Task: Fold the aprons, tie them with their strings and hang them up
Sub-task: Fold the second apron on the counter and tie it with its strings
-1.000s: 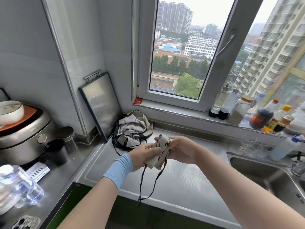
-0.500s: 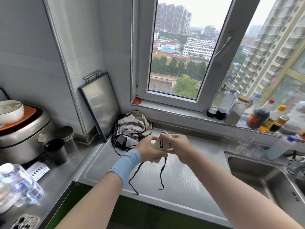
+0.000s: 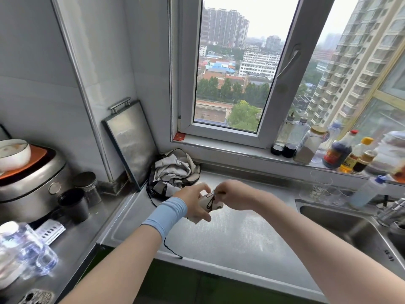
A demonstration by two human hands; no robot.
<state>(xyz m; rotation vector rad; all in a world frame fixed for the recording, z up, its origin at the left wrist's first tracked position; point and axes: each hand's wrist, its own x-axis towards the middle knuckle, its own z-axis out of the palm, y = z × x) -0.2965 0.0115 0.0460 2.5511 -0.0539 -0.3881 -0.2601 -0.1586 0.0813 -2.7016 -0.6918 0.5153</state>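
Note:
A small rolled-up white apron bundle (image 3: 210, 204) with a black string wound around it is held above the steel counter. My left hand (image 3: 194, 204), with a light blue wristband, grips the bundle from the left and below. My right hand (image 3: 233, 195) pinches the black string at the bundle's top. A loose end of the string (image 3: 173, 251) trails down under my left forearm to the counter's front edge. A second apron (image 3: 174, 172), white and grey with black trim, lies crumpled in the back corner under the window.
A steel cutting board (image 3: 130, 141) leans on the wall beside the crumpled apron. A rice cooker (image 3: 30, 183), black cups and plastic containers stand at the left. Bottles line the window sill (image 3: 241, 152) at the right. A sink (image 3: 350, 227) lies at the right.
Both hands have lowered the bundle toward the counter and turned it. The dangling strings are shorter, with more string wound around the bundle; one end now trails under my left forearm.

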